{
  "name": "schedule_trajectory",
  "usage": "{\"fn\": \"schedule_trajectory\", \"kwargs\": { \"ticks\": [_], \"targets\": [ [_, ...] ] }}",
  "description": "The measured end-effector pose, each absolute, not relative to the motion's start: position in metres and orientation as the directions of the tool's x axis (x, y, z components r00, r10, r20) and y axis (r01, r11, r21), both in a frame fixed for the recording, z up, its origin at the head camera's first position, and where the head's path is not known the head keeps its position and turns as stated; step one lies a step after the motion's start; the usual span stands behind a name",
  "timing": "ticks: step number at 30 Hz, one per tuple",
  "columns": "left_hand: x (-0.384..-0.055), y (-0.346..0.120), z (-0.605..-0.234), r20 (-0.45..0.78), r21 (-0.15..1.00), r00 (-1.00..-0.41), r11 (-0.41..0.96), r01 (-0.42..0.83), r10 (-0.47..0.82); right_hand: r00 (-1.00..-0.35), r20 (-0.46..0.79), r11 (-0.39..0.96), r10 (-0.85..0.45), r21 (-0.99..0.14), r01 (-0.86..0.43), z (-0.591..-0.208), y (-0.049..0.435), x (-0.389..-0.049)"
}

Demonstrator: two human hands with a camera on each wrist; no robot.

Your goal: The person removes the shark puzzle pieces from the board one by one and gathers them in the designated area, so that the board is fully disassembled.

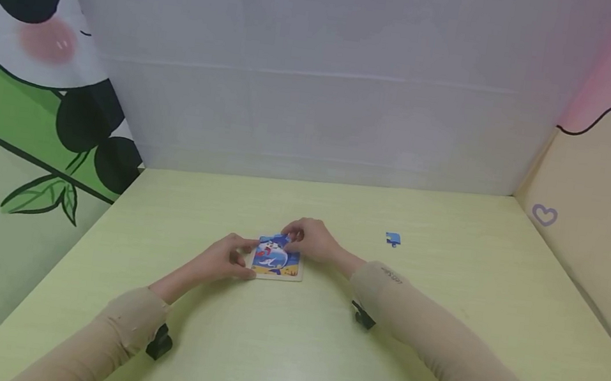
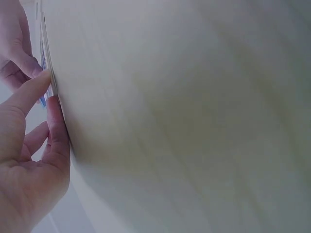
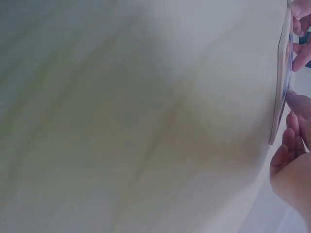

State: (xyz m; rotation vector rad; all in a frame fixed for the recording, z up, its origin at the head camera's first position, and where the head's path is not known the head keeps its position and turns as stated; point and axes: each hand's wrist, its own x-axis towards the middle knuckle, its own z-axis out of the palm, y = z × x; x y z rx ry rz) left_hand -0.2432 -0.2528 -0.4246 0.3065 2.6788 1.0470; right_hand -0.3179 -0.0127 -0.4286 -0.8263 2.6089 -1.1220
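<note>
A small jigsaw puzzle (image 1: 271,262) with a blue sea picture lies flat on the table in a pale wooden tray (image 1: 283,279). My left hand (image 1: 224,257) holds the tray's left side, the thumb by the near corner and the fingers farther up. Over the far right corner, my right hand (image 1: 313,238) pinches a blue puzzle piece (image 1: 280,237), mostly covered by the fingers. From the right wrist view, the tray (image 3: 278,97) appears edge-on, with the right thumb (image 3: 297,103) at its picture side.
One loose blue puzzle piece (image 1: 393,239) lies on the table (image 1: 272,353), to the right of and beyond the tray. A white backdrop (image 1: 317,102) rises behind the table, with printed panels at either side.
</note>
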Motion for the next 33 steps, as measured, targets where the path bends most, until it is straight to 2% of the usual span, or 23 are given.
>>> {"fn": "schedule_trajectory", "kwargs": {
  "ticks": [11, 27, 33],
  "targets": [
    [-0.244, -0.251, -0.424, -0.157, 0.669, -0.951, 0.737, 0.095, 0.265, -0.836, 0.092, 0.549, -0.541, -0.715, -0.433, -0.426, 0.010, -0.325],
    [-0.244, -0.253, -0.426, -0.161, 0.669, -0.949, 0.737, 0.097, 0.271, -0.876, 0.085, 0.658, -0.475, -0.627, -0.418, -0.435, 0.058, -0.341],
    [-0.244, -0.253, -0.426, -0.157, 0.669, -0.947, 0.735, 0.105, 0.279, -0.873, 0.108, 0.677, -0.476, -0.588, -0.442, -0.438, 0.080, -0.345]
  ]
}}
